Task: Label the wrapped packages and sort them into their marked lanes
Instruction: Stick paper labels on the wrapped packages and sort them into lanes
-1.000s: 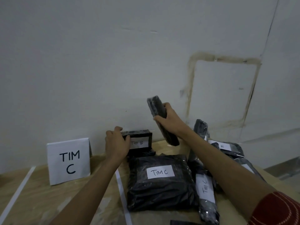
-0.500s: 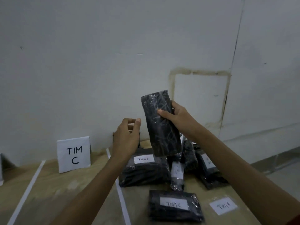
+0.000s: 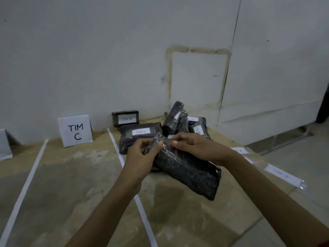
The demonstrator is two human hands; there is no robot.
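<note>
Left hand (image 3: 140, 154) and right hand (image 3: 197, 148) both have their grip pinched on the far end of a black plastic-wrapped oblong package (image 3: 188, 172), seemingly tilting it for labelling.

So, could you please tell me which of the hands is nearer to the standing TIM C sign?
Left. The left hand grips the wrapped package to the right of the TIM C sign, past the tape line; the right hand holds the same package farther right.

at least six black packages (image 3: 187, 172), two standing signs (image 3: 76, 131), two white tape lines (image 3: 145, 220)
</note>
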